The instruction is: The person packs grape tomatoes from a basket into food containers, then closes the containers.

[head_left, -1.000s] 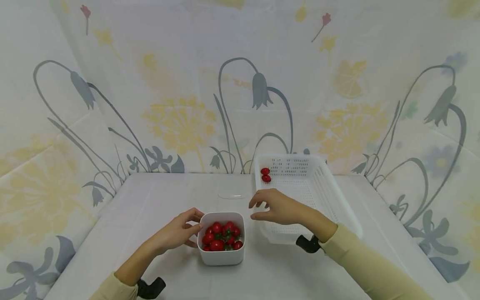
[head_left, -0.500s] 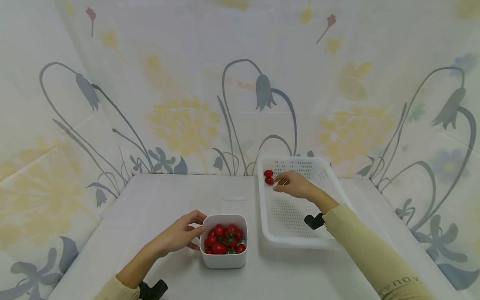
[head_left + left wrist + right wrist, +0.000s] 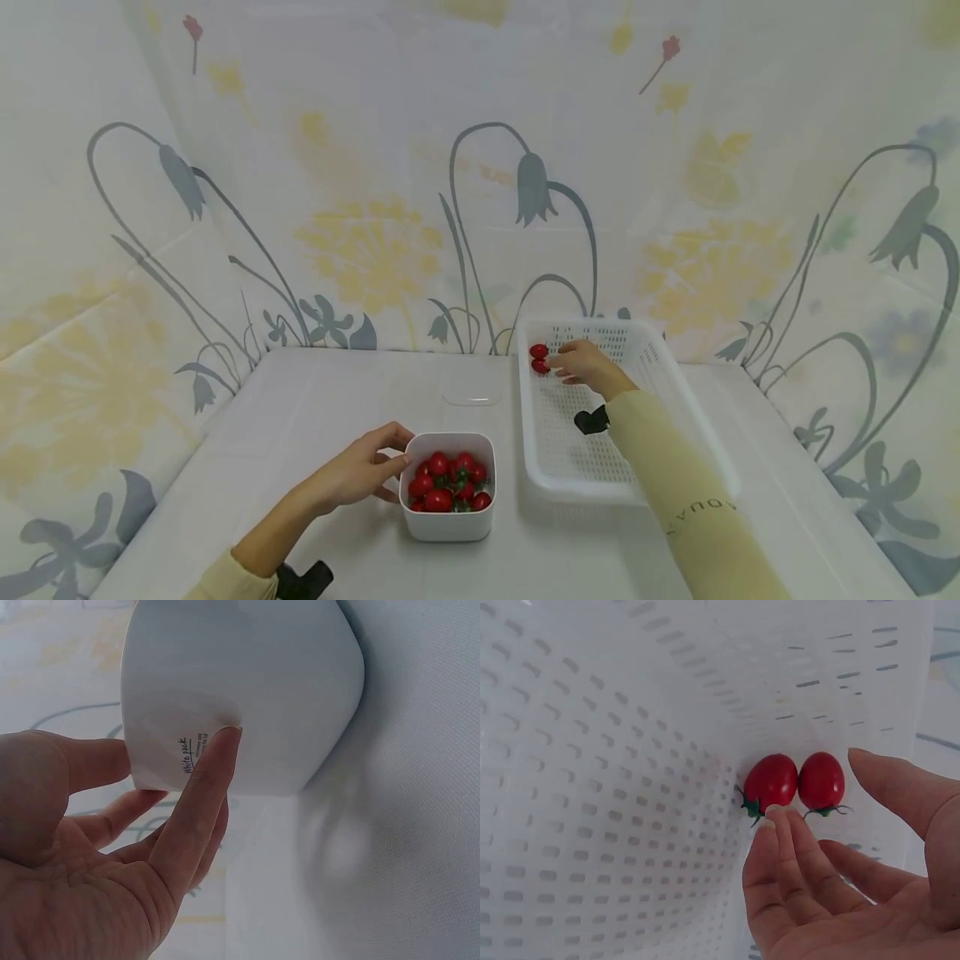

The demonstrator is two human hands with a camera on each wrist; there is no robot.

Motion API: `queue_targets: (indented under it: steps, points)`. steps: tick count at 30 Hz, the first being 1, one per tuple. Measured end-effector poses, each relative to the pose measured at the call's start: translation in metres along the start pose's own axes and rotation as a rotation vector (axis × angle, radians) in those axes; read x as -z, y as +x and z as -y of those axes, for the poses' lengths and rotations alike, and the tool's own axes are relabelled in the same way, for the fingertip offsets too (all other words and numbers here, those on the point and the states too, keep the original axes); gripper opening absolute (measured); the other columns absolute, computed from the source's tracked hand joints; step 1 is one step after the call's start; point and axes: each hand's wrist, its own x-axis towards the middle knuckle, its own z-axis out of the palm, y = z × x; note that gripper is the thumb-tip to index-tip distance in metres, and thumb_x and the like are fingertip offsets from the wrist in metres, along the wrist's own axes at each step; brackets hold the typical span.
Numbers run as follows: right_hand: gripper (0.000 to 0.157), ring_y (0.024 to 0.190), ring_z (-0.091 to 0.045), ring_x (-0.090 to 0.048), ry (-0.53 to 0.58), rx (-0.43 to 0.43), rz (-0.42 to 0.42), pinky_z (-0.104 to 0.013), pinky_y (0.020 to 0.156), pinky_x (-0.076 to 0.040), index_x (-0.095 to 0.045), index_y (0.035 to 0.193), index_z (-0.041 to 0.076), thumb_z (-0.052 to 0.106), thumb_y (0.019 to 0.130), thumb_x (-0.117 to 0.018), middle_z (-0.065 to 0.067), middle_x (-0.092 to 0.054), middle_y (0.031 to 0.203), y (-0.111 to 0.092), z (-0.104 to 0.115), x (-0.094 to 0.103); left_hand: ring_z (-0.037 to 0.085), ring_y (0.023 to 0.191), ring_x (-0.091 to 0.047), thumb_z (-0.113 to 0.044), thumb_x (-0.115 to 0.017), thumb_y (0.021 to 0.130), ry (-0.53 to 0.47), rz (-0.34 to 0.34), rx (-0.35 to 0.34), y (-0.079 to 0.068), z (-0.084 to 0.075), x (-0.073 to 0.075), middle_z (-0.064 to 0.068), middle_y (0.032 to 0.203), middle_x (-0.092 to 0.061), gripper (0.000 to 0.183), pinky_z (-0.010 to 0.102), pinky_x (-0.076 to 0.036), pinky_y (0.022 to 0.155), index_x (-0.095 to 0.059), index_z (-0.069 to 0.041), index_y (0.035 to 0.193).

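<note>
In the head view, a small square white box (image 3: 448,526) holds several red cherry tomatoes (image 3: 438,500) with green stems. My left hand (image 3: 360,468) touches its left side; the left wrist view has mostly straight fingers (image 3: 202,780) resting against the box wall, with small print beside them. To the right, my right hand (image 3: 588,365) is inside a white perforated basket (image 3: 701,417). Two cherry tomatoes lie side by side in its far left corner. Seen from the right wrist, my fingertips are right at the stem end of one tomato (image 3: 772,784), the thumb apart from the other tomato (image 3: 822,781).
A thin clear piece, perhaps a lid (image 3: 471,400), lies on the white table (image 3: 337,392) behind the box. Behind the table hangs a flower-printed cloth (image 3: 360,167). The basket's raised walls surround my right hand.
My right hand has gone from beside the basket's near left side forward into it, up to the two tomatoes. The left hand has stayed at the box. The head view has shifted slightly.
</note>
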Motion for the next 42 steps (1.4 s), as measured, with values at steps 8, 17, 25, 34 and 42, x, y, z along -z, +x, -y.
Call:
queue_targets:
  steps: [8,17,25,34,42]
  points:
    - [0.06,0.129,-0.042,-0.055,0.145,-0.05,0.02,-0.047,0.112,-0.046,-0.035,0.148,-0.014,0.008,0.1,-0.063,-0.031,-0.05,0.144,0.01,0.01,-0.008,0.039,0.114,-0.064,-0.013,-0.059,0.104,-0.005,0.01,-0.011,0.002,-0.001,-0.001,0.021,0.132,-0.055,0.027,0.044,-0.065,0.07,-0.055,-0.005,0.13]
    - [0.034,0.086,-0.018,-0.069,0.296,-0.059,-0.029,-0.032,0.09,-0.06,-0.05,0.129,-0.014,0.001,0.1,-0.061,-0.03,-0.062,0.126,0.018,0.013,-0.01,0.039,0.114,-0.064,-0.013,-0.059,0.104,0.0,0.01,-0.011,0.003,-0.002,-0.001,0.021,0.132,-0.055,0.027,0.043,-0.065,0.07,-0.055,-0.004,0.129]
    - [0.021,0.077,-0.015,-0.068,0.342,-0.004,-0.046,-0.024,0.073,-0.06,-0.062,0.112,-0.012,0.001,0.097,-0.068,-0.014,-0.07,0.095,0.022,0.008,-0.013,0.037,0.112,-0.065,-0.013,-0.059,0.104,-0.003,0.018,-0.005,0.002,-0.001,-0.002,0.021,0.131,-0.056,0.027,0.043,-0.065,0.07,-0.055,-0.004,0.129]
    - [0.033,0.091,-0.02,-0.071,0.284,0.029,-0.036,-0.036,0.095,-0.059,-0.058,0.126,-0.014,0.002,0.099,-0.065,-0.026,-0.067,0.119,0.006,0.019,-0.012,0.038,0.113,-0.065,-0.013,-0.059,0.104,0.008,0.012,-0.007,0.003,-0.002,-0.001,0.021,0.132,-0.055,0.026,0.045,-0.065,0.071,-0.055,-0.005,0.129]
    - [0.037,0.098,-0.025,-0.07,0.134,0.081,0.054,-0.042,0.1,-0.057,-0.055,0.131,-0.014,0.005,0.1,-0.064,-0.031,-0.063,0.127,-0.01,0.022,-0.012,0.038,0.112,-0.064,-0.013,-0.059,0.104,0.003,0.005,-0.004,0.0,-0.001,0.0,0.021,0.131,-0.056,0.027,0.045,-0.065,0.071,-0.055,-0.004,0.13]
